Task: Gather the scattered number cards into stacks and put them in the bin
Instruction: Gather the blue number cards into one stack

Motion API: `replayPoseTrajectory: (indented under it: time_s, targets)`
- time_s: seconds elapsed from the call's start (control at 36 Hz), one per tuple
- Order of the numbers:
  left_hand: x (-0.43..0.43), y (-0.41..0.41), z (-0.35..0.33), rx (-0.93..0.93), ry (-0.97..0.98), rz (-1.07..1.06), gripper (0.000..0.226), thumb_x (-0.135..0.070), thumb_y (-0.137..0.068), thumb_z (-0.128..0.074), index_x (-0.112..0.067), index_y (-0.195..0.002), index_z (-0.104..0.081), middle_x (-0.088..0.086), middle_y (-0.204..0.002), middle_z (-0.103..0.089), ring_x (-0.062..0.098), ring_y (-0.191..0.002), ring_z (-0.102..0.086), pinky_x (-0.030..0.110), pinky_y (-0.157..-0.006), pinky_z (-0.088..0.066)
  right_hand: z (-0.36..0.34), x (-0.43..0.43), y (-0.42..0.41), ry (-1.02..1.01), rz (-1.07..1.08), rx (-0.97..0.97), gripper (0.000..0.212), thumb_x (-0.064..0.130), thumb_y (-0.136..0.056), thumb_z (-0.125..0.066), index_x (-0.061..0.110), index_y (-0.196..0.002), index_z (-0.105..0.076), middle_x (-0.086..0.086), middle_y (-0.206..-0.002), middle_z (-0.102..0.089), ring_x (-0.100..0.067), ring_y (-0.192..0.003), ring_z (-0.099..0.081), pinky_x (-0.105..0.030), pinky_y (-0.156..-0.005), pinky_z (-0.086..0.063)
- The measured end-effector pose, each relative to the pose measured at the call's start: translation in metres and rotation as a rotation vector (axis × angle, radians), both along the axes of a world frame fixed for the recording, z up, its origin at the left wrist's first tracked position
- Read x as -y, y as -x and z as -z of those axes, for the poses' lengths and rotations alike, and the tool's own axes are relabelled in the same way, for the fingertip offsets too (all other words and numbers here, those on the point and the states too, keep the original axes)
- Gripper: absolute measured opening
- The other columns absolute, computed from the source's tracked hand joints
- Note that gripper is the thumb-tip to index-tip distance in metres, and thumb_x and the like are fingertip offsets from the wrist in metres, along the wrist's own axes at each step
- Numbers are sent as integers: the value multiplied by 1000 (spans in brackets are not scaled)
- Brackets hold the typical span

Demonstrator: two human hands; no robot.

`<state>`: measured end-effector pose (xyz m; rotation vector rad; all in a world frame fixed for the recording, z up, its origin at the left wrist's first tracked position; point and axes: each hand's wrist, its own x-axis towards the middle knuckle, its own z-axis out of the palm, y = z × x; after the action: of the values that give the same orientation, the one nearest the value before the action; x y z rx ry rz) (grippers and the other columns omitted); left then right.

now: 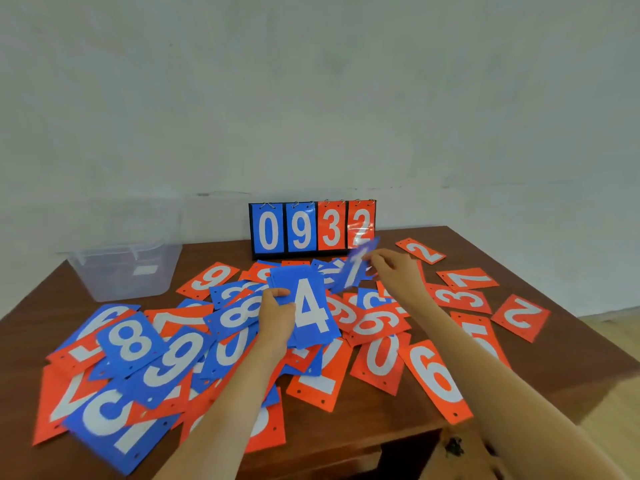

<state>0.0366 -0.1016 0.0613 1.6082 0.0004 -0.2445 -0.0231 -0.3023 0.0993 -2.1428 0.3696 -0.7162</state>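
Blue and orange number cards lie scattered and overlapping across the brown table [381,431]. My left hand [275,315] grips a stack of blue cards [306,306] above the pile, a white 4 on top. My right hand [394,271] pinches a single blue card [356,263], blurred and tilted, just in front of the scoreboard. A clear plastic bin [126,268] stands at the table's far left corner; no cards show inside it.
A flip scoreboard [311,228] reading 0 9 3 2 stands upright at the table's back edge against a pale wall. Orange cards [434,377] reach close to the right and front edges. Light floor shows at the right.
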Motion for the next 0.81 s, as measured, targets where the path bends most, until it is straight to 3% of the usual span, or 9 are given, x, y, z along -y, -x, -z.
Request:
replayPoseTrajectory:
  time_s: [0.08, 0.28, 0.36, 0.44, 0.5, 0.61, 0.81]
  targets:
    - [-3, 9, -5, -4, 21, 2, 25, 2, -92, -48, -15, -109, -48, -4, -82, -48, 13, -65, -52, 27, -54, -45, 2, -13, 16, -106, -31, 41, 17, 21, -95, -54, 11, -95, -66, 3, -87, -68, -8, -75, -66, -13, -60, -50]
    - [-4, 22, -6, 45, 44, 22, 17, -8, -94, -50, -14, -109, -49, -6, -82, -47, 10, -61, -44, 24, -52, -38, 21, -40, 27, -210, -206, -66, 4, 10, -86, -66, 9, -90, -68, -5, -86, -71, -23, -80, -69, -25, -71, -58]
    - [-2, 26, -6, 73, 47, 34, 17, -14, -93, -56, -15, -108, -49, -7, -97, -47, 7, -80, -49, 19, -59, -40, 30, -49, 24, -86, -219, -155, 4, 12, -87, -65, 11, -91, -66, -7, -93, -68, -20, -82, -66, -17, -64, -55]
    - [-2, 26, -2, 101, 15, 40, 18, -11, -91, -58, -15, -106, -49, -3, -111, -44, 11, -99, -44, 22, -69, -40, 35, -55, 17, 54, -231, -219, 8, 18, -89, -63, 19, -96, -61, 0, -88, -59, -12, -76, -61, -13, -60, -49]
    - [-2, 23, 3, 105, -3, 34, 18, -6, -91, -56, -14, -105, -48, -4, -111, -43, 8, -95, -44, 18, -65, -38, 39, -56, 11, 159, -251, -244, 12, 20, -88, -64, 20, -100, -60, 3, -87, -56, -10, -73, -57, -14, -63, -47]
    - [-1, 10, 11, 64, -9, 23, 20, -1, -92, -52, -16, -105, -47, -8, -98, -45, 2, -73, -46, 18, -58, -41, 47, -50, -8, 323, -255, -273, 19, 17, -87, -65, 19, -105, -63, 0, -107, -54, -13, -86, -56, -25, -84, -47]
    - [9, -22, 22, -23, -39, -6, 31, 5, -91, -43, -23, -104, -47, -5, -82, -48, 11, -61, -47, 23, -48, -37, 58, -7, -64, 154, -51, -469, 43, 24, -89, -62, 9, -128, -51, -9, -130, -53, -23, -115, -54, -28, -89, -43]
